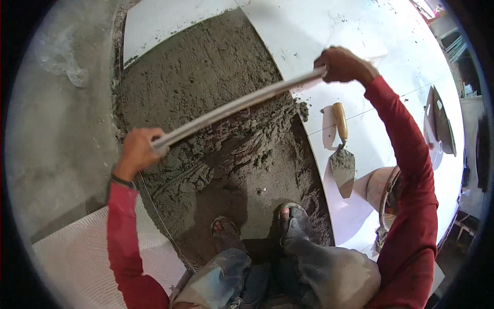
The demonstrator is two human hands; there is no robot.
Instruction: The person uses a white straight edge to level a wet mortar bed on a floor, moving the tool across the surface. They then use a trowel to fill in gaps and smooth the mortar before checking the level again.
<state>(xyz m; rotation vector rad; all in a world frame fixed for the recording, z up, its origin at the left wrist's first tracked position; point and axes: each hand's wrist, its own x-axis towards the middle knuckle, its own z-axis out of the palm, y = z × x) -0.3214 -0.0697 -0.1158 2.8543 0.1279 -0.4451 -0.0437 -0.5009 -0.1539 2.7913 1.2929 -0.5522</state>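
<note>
A long pale straight bar (231,109) crosses a strip of wet grey mortar (200,56) at a slant, higher at the right. My left hand (140,147) grips its near left end and my right hand (342,64) grips its far right end. Rougher, heaped mortar (242,147) lies just below the bar. A trowel (341,172) with a wooden handle and a mortar-coated blade lies on the white tiles (319,31) to the right of the strip.
A bucket (375,188) is partly hidden by my right arm, with dark flat tools (441,121) beyond it. Concrete floor (72,134) with crumpled plastic (67,64) runs along the left. A ridged-back tile (77,247) lies lower left. My feet stand in the mortar strip.
</note>
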